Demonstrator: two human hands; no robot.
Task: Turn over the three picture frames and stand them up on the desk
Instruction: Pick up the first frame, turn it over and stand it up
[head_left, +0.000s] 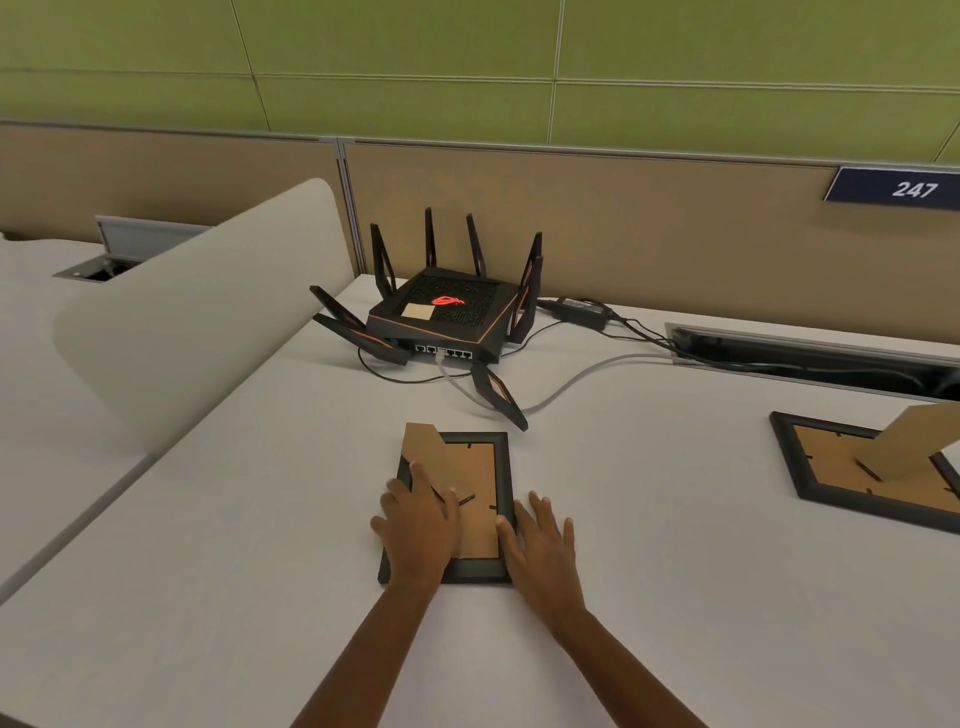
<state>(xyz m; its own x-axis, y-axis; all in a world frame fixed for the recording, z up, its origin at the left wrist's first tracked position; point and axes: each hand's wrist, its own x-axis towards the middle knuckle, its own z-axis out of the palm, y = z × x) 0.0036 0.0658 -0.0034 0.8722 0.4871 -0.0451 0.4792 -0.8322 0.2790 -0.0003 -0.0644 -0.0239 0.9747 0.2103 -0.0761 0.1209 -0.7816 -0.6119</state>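
A black picture frame (457, 499) lies face down on the white surface (675, 597) in front of the router (441, 317), its cardboard easel leg folded flat. The left hand (418, 525) rests on its backing and the right hand (540, 543) at its right edge, fingers (535, 506) spread, gripping nothing. This looks like the start of the first flip: next, fingers must hook under an edge, lift, and swing out the leg; a second frame (872, 473) waits face down, well to the right.

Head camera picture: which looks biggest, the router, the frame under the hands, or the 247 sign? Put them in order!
1. Router, antennas included.
2. Frame under the hands; it sits nearer the camera, so its true size against the router is unsure.
3. 247 sign, clearly smallest, though farthest away and cut off at the edge.
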